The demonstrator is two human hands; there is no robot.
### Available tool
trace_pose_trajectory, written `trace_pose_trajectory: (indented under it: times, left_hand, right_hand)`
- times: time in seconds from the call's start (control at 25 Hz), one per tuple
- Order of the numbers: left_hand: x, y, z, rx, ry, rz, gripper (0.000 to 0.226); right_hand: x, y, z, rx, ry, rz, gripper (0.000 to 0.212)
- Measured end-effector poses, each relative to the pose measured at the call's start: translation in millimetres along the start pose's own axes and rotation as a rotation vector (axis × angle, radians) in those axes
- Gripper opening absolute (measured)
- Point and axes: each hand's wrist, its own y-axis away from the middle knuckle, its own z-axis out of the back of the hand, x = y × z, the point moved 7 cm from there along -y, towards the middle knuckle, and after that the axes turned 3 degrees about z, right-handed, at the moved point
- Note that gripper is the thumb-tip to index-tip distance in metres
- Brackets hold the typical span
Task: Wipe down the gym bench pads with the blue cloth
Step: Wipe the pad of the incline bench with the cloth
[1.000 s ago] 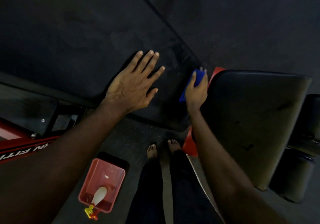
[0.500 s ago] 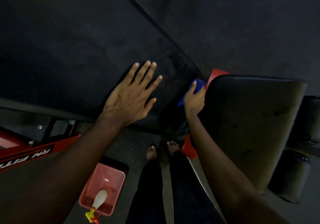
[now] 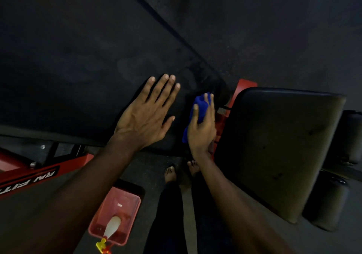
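Observation:
The long black back pad (image 3: 82, 61) of the gym bench fills the upper left. My left hand (image 3: 147, 114) lies flat on its near end, fingers spread. Just to the right, my right hand (image 3: 202, 128) holds the blue cloth (image 3: 199, 106) against the pad's end edge, fingers laid over it and curled round it. The black seat pad (image 3: 278, 147) lies to the right, across a narrow gap.
The red bench frame (image 3: 29, 177) with white lettering runs under the back pad at left. A red tray (image 3: 125, 204) holding a white spray bottle (image 3: 112, 225) sits on the floor by my bare feet (image 3: 182, 170). Black roller pads (image 3: 329, 200) stand at far right.
My right hand has slid the blue cloth leftward, out of the gap by the seat pad, onto the back pad's end. My left hand stays flat on the pad.

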Motion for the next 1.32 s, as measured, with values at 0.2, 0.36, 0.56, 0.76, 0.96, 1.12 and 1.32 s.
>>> trace_pose_trajectory:
  times: [0.2,0.36,0.56,0.76,0.96,1.12,1.32]
  left_hand:
    - [-0.3,0.5,0.8,-0.004,-0.039,0.016,0.084]
    - [0.4,0.5,2.3,0.017,-0.039,0.01,0.084]
    - [0.0,1.5,3.0,0.006,-0.056,0.021,0.084]
    - [-1.6,-2.4,3.1,0.01,-0.074,0.018,0.084]
    - [-1.8,2.7,3.3,0.013,-0.056,0.025,0.086]
    - [-1.0,-1.8,4.7,0.008,-0.054,0.031,0.085]
    - [-1.3,-1.3,4.6,0.019,-0.05,0.026,0.084]
  right_hand:
    - [50.7,-102.2,-14.4,0.062,0.035,0.288,0.056]
    - [48.4,-114.5,-15.3,0.006,-0.001,0.057,0.059]
    - [58.7,-0.2,-8.4,0.165,-0.009,0.422,0.06]
    - [67.3,-114.9,-13.8,0.035,-0.062,0.278,0.058]
    - [58.2,-37.4,-12.7,0.012,-0.042,0.174,0.062]
    - [35.5,-28.3,-5.5,0.044,-0.004,0.324,0.055]
    - [-9.2,-144.5,0.0,-0.059,0.056,-0.204,0.06]
